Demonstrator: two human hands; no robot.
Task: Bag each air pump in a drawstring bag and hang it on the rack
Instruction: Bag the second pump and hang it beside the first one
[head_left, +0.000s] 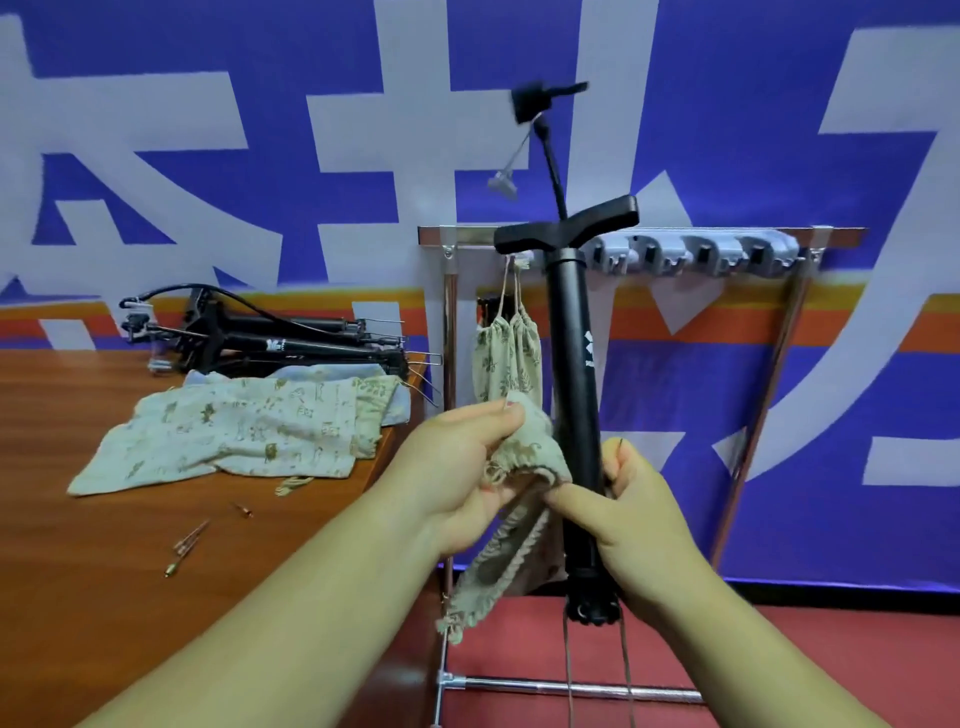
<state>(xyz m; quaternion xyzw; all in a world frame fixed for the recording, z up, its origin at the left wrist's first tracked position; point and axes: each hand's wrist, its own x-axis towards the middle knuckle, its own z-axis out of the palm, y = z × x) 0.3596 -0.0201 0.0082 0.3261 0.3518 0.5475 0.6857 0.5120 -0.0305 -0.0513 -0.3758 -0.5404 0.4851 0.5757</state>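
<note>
A black air pump (571, 353) stands upright in mid-air, T-handle on top, its hose swinging above. My right hand (634, 514) grips its lower barrel. My left hand (457, 467) pinches the mouth of a beige printed drawstring bag (514, 525), which hangs beside the pump's lower end. Behind stands the metal rack (727, 239) with grey hooks; one bagged pump (506, 358) hangs from its left hook. Several more black pumps (280, 338) lie on the wooden table (78, 545) at left, with empty bags (249, 426) piled in front of them.
Small brass needle adapters (189, 540) lie scattered on the table near its front. The rack's lower crossbar (571, 688) runs over a red floor. A blue and white banner covers the wall behind.
</note>
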